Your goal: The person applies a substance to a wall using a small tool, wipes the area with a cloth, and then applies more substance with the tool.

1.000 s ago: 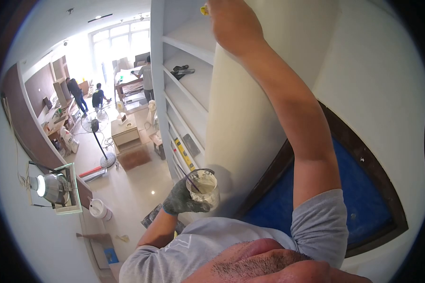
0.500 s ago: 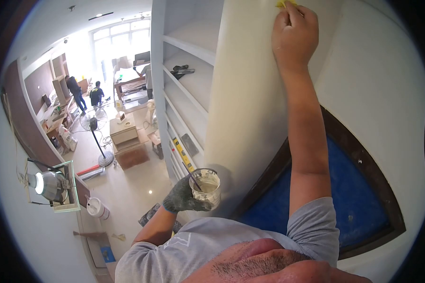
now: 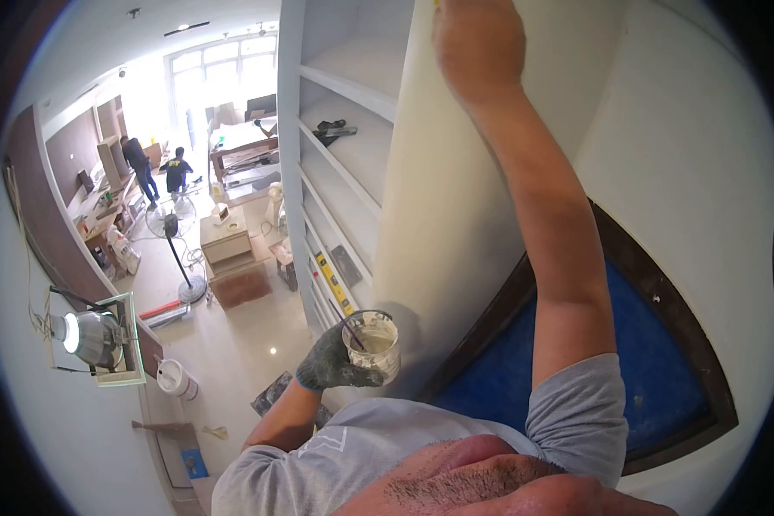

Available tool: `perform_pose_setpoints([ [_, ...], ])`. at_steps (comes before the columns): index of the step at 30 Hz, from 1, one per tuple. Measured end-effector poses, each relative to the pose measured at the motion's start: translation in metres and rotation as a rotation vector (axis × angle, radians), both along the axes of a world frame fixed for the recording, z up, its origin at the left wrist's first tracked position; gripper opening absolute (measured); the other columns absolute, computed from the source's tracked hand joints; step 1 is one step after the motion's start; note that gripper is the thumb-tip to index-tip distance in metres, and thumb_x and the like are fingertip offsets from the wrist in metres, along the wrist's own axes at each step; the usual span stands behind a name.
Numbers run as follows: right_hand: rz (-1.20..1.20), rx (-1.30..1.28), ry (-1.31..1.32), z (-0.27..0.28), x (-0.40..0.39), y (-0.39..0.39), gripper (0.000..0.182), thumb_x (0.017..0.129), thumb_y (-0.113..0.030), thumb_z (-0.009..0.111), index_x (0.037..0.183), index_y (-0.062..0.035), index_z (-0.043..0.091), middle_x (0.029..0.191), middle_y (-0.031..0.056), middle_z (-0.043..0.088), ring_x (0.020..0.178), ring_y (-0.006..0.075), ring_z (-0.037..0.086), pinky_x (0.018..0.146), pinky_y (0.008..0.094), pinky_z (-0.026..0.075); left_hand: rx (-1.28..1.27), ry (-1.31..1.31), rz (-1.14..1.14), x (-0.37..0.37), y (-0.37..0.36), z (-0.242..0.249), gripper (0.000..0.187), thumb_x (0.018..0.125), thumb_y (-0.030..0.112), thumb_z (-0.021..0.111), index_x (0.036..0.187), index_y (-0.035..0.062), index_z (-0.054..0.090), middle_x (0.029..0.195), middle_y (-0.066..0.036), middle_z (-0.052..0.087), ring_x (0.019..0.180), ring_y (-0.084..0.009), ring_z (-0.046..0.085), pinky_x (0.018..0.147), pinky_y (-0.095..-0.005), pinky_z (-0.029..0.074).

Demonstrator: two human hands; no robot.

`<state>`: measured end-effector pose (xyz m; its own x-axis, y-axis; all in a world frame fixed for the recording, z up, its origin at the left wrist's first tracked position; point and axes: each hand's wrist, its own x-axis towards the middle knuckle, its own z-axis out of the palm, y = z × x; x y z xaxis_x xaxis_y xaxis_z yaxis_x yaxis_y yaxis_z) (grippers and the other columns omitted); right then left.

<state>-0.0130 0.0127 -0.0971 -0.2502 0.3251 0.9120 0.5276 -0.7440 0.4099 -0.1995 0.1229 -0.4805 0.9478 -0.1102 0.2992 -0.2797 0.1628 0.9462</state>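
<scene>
My left hand, in a dark grey knit glove, is closed round a small pail. The pail is smeared with off-white stuff and holds a pale, wet-looking mix. A thin dark stick leans out of it. Bare and raised, my right hand is at the cream wall panel, near the top edge of the view. Its fingers are closed on a thin yellow piece, of which only a sliver shows; the fingertips are cut off.
White shelves stand left of the panel, with a yellow spirit level low down. A blue panel with a dark frame is at right. At left are a lit work lamp, a white bucket and a floor fan. Two people are farther off.
My right hand has swept left across the panel and slightly up, so less of the yellow piece shows. The left hand and pail stay nearly still. A third person by the far table is hidden now.
</scene>
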Motion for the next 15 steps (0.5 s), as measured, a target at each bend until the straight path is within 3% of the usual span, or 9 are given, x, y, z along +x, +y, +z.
perform_pose_setpoints([
  [3, -0.043, -0.141, 0.001, 0.002, 0.005, 0.015, 0.019, 0.095, -0.009, 0.059, 0.103, 0.0046, 0.070, 0.103, 0.0166, 0.065, 0.096, 0.0283, 0.062, 0.092, 0.0367, 0.051, -0.013, -0.035, -0.015, 0.001, 0.000, -0.003, 0.096, 0.060, 0.013, 0.098, 0.143, 0.0035, 0.049, 0.135, -0.007, 0.061, 0.124, -0.0191, 0.059, 0.107, -0.0384, 0.048],
  [6, 0.381, -0.059, 0.291, 0.000, -0.013, 0.011, 0.018, 0.097, -0.010, 0.059, 0.105, 0.0018, 0.071, 0.106, 0.0157, 0.066, 0.097, 0.0266, 0.063, 0.093, 0.0392, 0.052, -0.074, -0.054, -0.045, -0.002, -0.001, -0.003, 0.093, 0.064, 0.010, 0.096, 0.143, 0.0039, 0.048, 0.136, -0.008, 0.061, 0.124, -0.0194, 0.059, 0.107, -0.0384, 0.049],
  [8, 0.433, 0.082, 0.144, 0.008, -0.008, -0.013, 0.018, 0.098, -0.011, 0.061, 0.108, 0.0000, 0.071, 0.107, 0.0145, 0.068, 0.098, 0.0248, 0.066, 0.092, 0.0401, 0.053, -0.149, -0.025, -0.066, -0.003, -0.003, -0.003, 0.093, 0.065, 0.009, 0.096, 0.143, 0.0040, 0.048, 0.137, -0.008, 0.060, 0.124, -0.0192, 0.059, 0.107, -0.0384, 0.049],
  [10, 0.523, 0.297, 0.177, 0.018, -0.013, -0.045, 0.020, 0.098, -0.012, 0.061, 0.110, 0.0010, 0.071, 0.107, 0.0154, 0.070, 0.098, 0.0259, 0.067, 0.091, 0.0388, 0.054, -0.247, 0.033, -0.082, -0.004, -0.001, -0.007, 0.093, 0.065, 0.009, 0.096, 0.144, 0.0042, 0.047, 0.138, -0.008, 0.059, 0.125, -0.0188, 0.059, 0.107, -0.0383, 0.049],
  [12, 0.361, 0.409, 0.252, 0.032, -0.009, -0.077, 0.021, 0.097, -0.011, 0.061, 0.110, 0.0028, 0.071, 0.107, 0.0163, 0.071, 0.101, 0.0264, 0.067, 0.093, 0.0375, 0.053, -0.173, -0.024, -0.050, -0.003, 0.002, -0.010, 0.093, 0.065, 0.010, 0.096, 0.144, 0.0041, 0.047, 0.137, -0.008, 0.060, 0.124, -0.0188, 0.059, 0.107, -0.0383, 0.049],
  [15, 0.209, 0.309, 0.326, 0.051, 0.002, -0.113, 0.021, 0.096, -0.010, 0.062, 0.110, 0.0019, 0.072, 0.109, 0.0167, 0.070, 0.100, 0.0272, 0.067, 0.093, 0.0371, 0.053, -0.087, -0.041, -0.020, -0.001, 0.005, -0.013, 0.094, 0.064, 0.011, 0.097, 0.144, 0.0038, 0.047, 0.136, -0.007, 0.060, 0.124, -0.0189, 0.058, 0.107, -0.0382, 0.048],
])
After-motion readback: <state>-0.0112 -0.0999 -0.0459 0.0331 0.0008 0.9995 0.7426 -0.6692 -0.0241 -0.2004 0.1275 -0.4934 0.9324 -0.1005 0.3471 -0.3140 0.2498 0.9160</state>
